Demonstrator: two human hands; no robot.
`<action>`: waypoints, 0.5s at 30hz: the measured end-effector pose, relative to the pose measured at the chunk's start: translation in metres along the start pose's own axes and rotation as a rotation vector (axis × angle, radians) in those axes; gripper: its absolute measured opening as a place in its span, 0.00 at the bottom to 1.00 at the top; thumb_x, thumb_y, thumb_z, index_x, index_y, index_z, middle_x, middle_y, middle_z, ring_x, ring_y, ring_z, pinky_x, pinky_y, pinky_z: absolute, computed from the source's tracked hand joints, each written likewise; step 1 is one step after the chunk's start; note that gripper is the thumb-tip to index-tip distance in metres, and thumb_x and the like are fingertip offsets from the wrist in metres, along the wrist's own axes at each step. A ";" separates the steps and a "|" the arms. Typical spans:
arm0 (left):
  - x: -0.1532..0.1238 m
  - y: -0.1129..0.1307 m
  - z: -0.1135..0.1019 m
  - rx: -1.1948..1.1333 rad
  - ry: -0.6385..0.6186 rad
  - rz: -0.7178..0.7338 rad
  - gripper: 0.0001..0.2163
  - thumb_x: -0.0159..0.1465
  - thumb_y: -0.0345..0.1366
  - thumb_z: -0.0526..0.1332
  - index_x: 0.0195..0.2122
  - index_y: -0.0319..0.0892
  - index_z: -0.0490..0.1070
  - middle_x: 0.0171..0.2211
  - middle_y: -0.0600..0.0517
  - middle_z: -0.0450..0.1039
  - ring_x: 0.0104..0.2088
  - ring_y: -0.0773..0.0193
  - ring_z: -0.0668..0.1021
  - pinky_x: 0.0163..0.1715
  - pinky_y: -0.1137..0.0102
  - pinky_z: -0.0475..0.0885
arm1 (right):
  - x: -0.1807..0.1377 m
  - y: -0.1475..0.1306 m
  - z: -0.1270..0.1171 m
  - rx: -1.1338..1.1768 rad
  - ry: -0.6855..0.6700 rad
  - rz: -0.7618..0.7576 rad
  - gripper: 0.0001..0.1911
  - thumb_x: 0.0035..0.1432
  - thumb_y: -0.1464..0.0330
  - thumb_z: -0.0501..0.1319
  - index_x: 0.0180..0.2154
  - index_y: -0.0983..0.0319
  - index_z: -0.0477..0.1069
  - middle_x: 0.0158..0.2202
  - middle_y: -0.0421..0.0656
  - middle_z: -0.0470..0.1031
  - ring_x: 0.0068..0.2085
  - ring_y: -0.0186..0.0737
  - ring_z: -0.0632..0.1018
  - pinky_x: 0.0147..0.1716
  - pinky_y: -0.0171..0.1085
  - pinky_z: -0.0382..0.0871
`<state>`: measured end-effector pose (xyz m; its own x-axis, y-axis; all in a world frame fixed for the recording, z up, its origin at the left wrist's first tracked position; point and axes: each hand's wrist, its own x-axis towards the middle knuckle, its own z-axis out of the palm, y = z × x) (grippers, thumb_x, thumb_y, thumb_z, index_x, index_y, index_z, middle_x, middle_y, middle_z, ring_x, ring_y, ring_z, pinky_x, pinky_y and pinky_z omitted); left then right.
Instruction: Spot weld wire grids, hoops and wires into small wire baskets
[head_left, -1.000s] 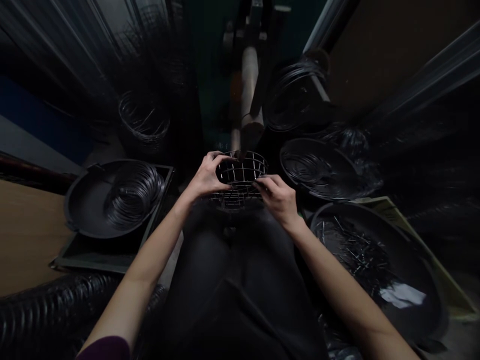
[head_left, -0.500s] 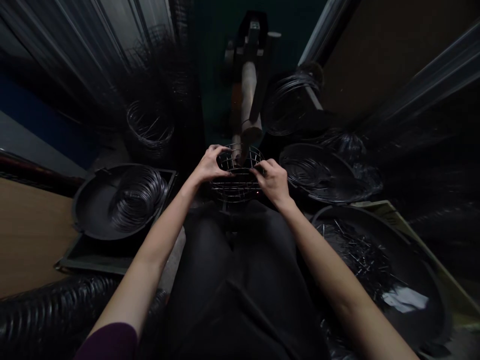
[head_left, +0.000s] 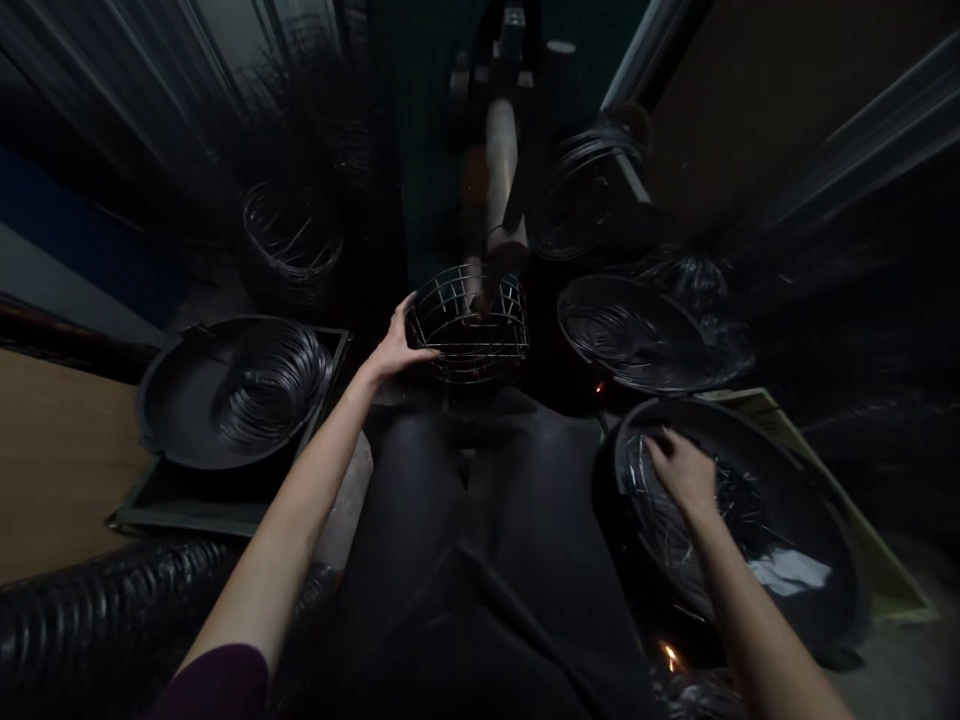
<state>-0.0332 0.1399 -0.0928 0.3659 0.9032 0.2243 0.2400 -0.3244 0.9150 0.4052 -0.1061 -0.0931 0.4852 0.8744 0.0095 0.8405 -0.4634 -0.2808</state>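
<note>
A round wire basket (head_left: 471,347) hangs around the lower tip of the machine's arm, in the middle of the view. My left hand (head_left: 395,345) grips its left side, thumb at the near edge and fingers around the outer wires. My right hand (head_left: 684,472) is away from the basket, over a dark round pan (head_left: 814,520) at the right. Its fingers are curled together above short cut wires (head_left: 739,500); whether a wire is between them is too dark to make out.
The machine's pale cylindrical arm (head_left: 502,160) reaches down from behind the basket. Coiled wire (head_left: 274,390) fills part of a left pan (head_left: 184,400). Another pan (head_left: 694,350) with wire rings stands at right. Small orange sparks (head_left: 670,657) glow low at right.
My right hand has let go of the basket and moved right and toward me, over the pan of cut wires. The left hand and basket have shifted slightly left. Orange sparks appear at right.
</note>
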 end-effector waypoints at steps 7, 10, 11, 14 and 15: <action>-0.010 -0.028 0.018 -0.297 0.112 -0.109 0.62 0.37 0.56 0.77 0.67 0.58 0.37 0.65 0.40 0.53 0.66 0.44 0.61 0.60 0.46 0.62 | -0.063 0.096 0.044 -0.169 -0.449 0.332 0.10 0.43 0.62 0.65 0.31 0.57 0.77 0.35 0.49 0.81 0.43 0.54 0.81 0.43 0.43 0.75; -0.010 -0.026 0.016 -0.303 0.177 -0.085 0.62 0.34 0.56 0.77 0.65 0.57 0.39 0.61 0.42 0.58 0.63 0.46 0.66 0.58 0.48 0.65 | -0.075 0.093 0.043 -0.153 -0.445 0.347 0.09 0.46 0.61 0.62 0.30 0.57 0.76 0.38 0.51 0.81 0.47 0.54 0.81 0.46 0.43 0.74; -0.012 -0.023 0.013 -0.291 0.202 -0.074 0.61 0.33 0.56 0.77 0.64 0.56 0.41 0.59 0.42 0.59 0.62 0.47 0.67 0.58 0.49 0.66 | -0.076 0.096 0.041 -0.154 -0.442 0.353 0.09 0.47 0.61 0.62 0.30 0.58 0.76 0.39 0.52 0.81 0.47 0.55 0.80 0.46 0.43 0.74; -0.021 -0.009 0.004 -0.202 0.230 0.022 0.57 0.35 0.55 0.77 0.62 0.55 0.45 0.56 0.43 0.61 0.59 0.49 0.69 0.56 0.50 0.68 | -0.073 0.105 0.032 -0.179 -0.385 0.412 0.12 0.51 0.61 0.58 0.33 0.60 0.75 0.36 0.54 0.80 0.42 0.58 0.81 0.44 0.48 0.74; -0.025 -0.002 0.001 -0.157 0.219 0.074 0.55 0.36 0.54 0.77 0.62 0.54 0.46 0.55 0.44 0.62 0.58 0.50 0.69 0.56 0.51 0.68 | -0.070 0.104 0.027 -0.183 -0.331 0.429 0.13 0.52 0.61 0.56 0.34 0.61 0.74 0.33 0.54 0.79 0.39 0.59 0.81 0.42 0.50 0.74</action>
<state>-0.0418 0.1177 -0.1008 0.1696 0.9234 0.3442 0.0715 -0.3599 0.9302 0.4519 -0.2113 -0.1485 0.7158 0.5870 -0.3782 0.6271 -0.7787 -0.0217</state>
